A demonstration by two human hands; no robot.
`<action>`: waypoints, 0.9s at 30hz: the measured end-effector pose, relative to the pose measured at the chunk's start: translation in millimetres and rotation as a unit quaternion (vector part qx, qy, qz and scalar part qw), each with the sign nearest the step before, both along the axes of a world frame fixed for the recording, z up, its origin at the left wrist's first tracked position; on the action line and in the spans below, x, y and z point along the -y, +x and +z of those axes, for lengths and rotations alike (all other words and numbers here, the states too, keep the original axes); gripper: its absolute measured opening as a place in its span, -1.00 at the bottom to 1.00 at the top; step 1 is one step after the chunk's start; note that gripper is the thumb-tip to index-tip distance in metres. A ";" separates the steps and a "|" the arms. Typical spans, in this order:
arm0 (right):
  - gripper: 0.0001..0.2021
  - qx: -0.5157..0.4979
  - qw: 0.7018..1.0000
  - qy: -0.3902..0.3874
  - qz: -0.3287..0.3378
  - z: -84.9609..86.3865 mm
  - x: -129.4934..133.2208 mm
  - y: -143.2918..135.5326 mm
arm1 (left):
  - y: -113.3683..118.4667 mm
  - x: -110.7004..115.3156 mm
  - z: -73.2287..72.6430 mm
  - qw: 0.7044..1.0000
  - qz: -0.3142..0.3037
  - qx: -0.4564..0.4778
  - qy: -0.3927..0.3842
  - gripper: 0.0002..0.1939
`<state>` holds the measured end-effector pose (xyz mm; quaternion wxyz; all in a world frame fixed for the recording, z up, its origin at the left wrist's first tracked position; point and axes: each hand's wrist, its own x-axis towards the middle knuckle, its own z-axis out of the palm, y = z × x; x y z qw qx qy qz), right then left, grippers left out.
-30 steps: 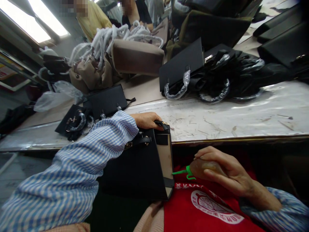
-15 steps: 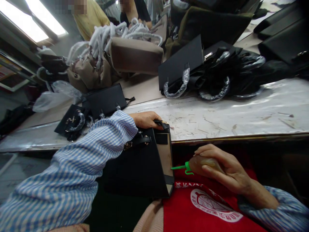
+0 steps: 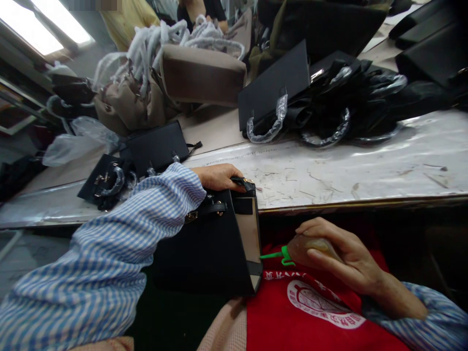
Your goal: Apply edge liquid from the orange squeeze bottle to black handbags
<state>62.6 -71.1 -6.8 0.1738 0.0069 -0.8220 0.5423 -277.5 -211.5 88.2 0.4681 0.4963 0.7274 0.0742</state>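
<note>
In the right hand [image 3: 349,263] sits a bulbous bottle [image 3: 305,249]

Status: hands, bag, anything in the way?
Left hand gripping top of black bag. Right hand around bottle, green nozzle at bag's tan side; contact unclear. Nothing visibly blocking nozzle.

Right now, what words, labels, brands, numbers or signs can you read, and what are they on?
"自然灾", apparently: emblem on red apron; rest blurred.
White characters above emblem: unreadable, blurred.
Faint writing on white table covering: too small.
No brand or number readable.
</note>
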 end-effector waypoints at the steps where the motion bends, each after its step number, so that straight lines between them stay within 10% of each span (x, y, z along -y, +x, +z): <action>1: -0.81 -0.006 1.000 0.001 0.000 -1.7 1.7 -0.6 | 0.9 0.1 0.7 1.000 0.003 0.003 -0.001 -0.71; 13: -0.74 0.052 0.968 -0.229 -0.083 3.2 10.1 -3.2 | 9.4 23.5 32.8 0.994 -0.021 -0.096 0.040 -0.72; 19: -0.72 0.052 0.855 -0.491 -0.157 20.3 9.1 -3.2 | 28.9 56.1 112.5 0.970 0.004 -0.216 0.108 -0.73; 27: -0.70 -0.073 0.892 -0.349 -0.277 52.1 -18.5 -9.2 | 68.6 50.1 218.2 0.847 0.067 -0.477 0.224 -0.74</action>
